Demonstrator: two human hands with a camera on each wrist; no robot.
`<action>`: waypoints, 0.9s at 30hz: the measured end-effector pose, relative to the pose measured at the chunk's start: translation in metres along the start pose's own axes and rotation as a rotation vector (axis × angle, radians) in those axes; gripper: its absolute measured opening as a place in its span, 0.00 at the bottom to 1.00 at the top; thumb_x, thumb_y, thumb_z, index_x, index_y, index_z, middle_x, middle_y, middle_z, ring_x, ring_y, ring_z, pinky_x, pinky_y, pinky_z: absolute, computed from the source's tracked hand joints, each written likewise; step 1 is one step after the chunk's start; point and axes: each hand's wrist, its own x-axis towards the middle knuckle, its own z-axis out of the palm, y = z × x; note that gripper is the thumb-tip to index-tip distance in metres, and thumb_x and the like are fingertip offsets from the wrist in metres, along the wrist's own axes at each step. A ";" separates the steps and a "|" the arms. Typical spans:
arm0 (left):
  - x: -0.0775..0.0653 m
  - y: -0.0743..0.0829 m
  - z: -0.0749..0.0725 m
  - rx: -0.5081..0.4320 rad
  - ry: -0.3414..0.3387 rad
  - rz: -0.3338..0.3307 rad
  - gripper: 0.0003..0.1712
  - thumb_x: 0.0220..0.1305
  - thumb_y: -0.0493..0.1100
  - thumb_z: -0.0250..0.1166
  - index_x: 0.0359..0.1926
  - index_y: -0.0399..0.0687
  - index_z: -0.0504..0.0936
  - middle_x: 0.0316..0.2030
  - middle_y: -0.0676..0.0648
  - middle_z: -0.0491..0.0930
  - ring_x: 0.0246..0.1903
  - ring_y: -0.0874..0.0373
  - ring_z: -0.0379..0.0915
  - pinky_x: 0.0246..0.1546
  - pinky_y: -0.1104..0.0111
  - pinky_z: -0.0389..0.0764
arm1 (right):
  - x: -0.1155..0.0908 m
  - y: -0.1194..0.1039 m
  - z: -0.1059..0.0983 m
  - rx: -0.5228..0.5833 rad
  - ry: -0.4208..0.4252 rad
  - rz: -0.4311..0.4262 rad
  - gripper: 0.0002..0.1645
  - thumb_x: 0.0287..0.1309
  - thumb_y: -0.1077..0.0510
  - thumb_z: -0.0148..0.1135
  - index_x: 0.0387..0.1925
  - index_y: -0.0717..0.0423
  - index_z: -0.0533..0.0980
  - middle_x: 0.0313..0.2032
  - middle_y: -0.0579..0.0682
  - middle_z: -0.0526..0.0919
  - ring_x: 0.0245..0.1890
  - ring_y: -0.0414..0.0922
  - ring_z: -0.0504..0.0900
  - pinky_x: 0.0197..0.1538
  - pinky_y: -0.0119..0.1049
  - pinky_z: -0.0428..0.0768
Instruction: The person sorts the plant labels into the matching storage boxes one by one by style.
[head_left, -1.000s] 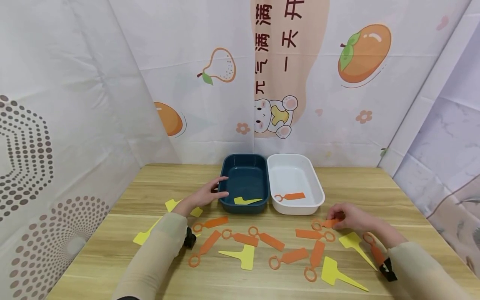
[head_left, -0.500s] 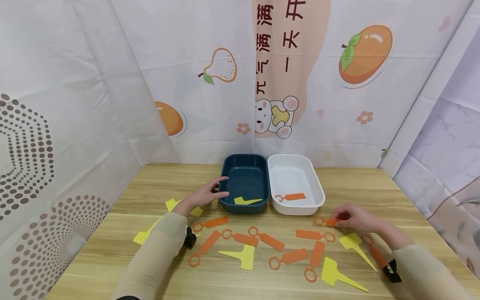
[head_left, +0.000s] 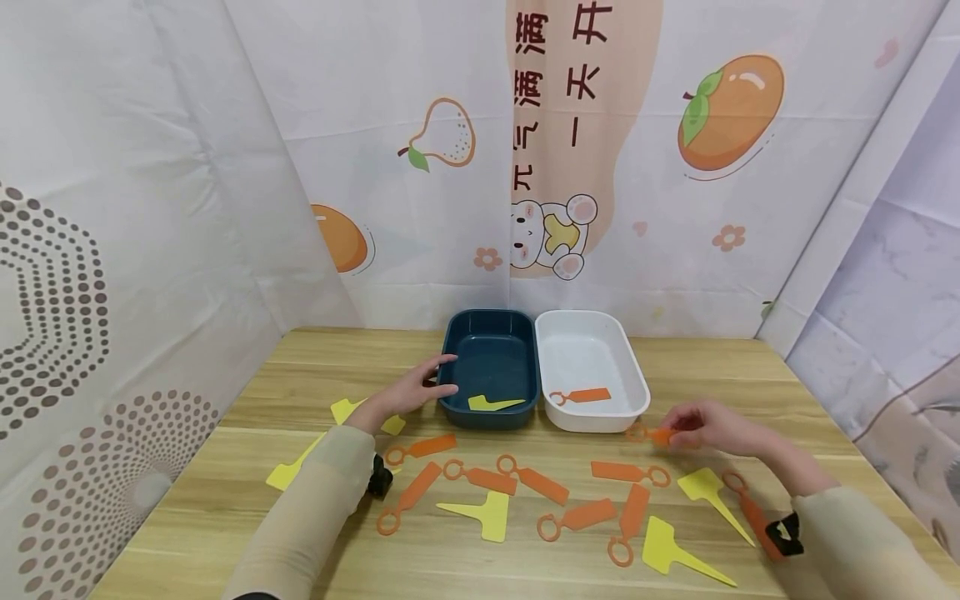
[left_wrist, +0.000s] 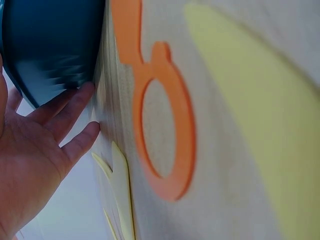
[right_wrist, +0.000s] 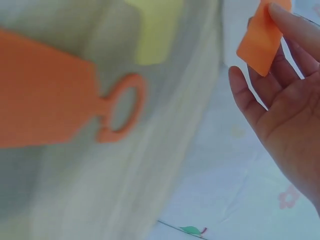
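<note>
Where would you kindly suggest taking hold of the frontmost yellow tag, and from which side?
I'd probably pinch the yellow tag by its broad head, coming from above and slightly right: it lies flat, its spike tapers to a thin point, and an orange tag lies close on the head's left.

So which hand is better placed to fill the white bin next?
Probably the right hand: it pinches an orange tag near the white bin, while the left hand touches the blue bin.

Right wrist view: we get the held flat orange plastic ring-ended tag [right_wrist: 261, 44] cropped up top; flat yellow plastic tag [right_wrist: 159, 31] cropped and blurred.
</note>
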 end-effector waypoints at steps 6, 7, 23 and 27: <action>-0.003 0.006 0.000 -0.011 0.002 0.011 0.39 0.70 0.52 0.59 0.74 0.47 0.55 0.73 0.36 0.48 0.69 0.33 0.49 0.64 0.43 0.58 | 0.008 -0.018 -0.015 -0.010 -0.001 -0.001 0.03 0.59 0.69 0.63 0.36 0.64 0.80 0.31 0.49 0.83 0.29 0.34 0.77 0.29 0.33 0.78; -0.003 0.006 0.000 -0.010 0.002 0.010 0.39 0.70 0.51 0.59 0.74 0.47 0.55 0.73 0.36 0.48 0.69 0.33 0.48 0.64 0.43 0.58 | 0.010 -0.020 -0.018 -0.013 0.003 -0.007 0.03 0.59 0.69 0.63 0.36 0.64 0.80 0.30 0.49 0.83 0.29 0.35 0.77 0.29 0.33 0.78; 0.000 0.001 0.000 -0.005 0.003 -0.012 0.41 0.68 0.55 0.60 0.75 0.50 0.54 0.74 0.39 0.47 0.70 0.35 0.48 0.65 0.45 0.58 | 0.057 -0.050 -0.044 -0.135 0.056 0.177 0.08 0.61 0.65 0.63 0.42 0.64 0.80 0.28 0.51 0.79 0.26 0.41 0.74 0.31 0.33 0.76; -0.001 0.001 0.001 0.000 0.003 -0.009 0.40 0.69 0.54 0.60 0.75 0.51 0.55 0.74 0.40 0.48 0.69 0.35 0.48 0.65 0.45 0.58 | 0.072 -0.050 -0.042 -0.166 0.097 0.181 0.10 0.61 0.65 0.63 0.44 0.65 0.81 0.30 0.50 0.81 0.27 0.44 0.74 0.31 0.35 0.76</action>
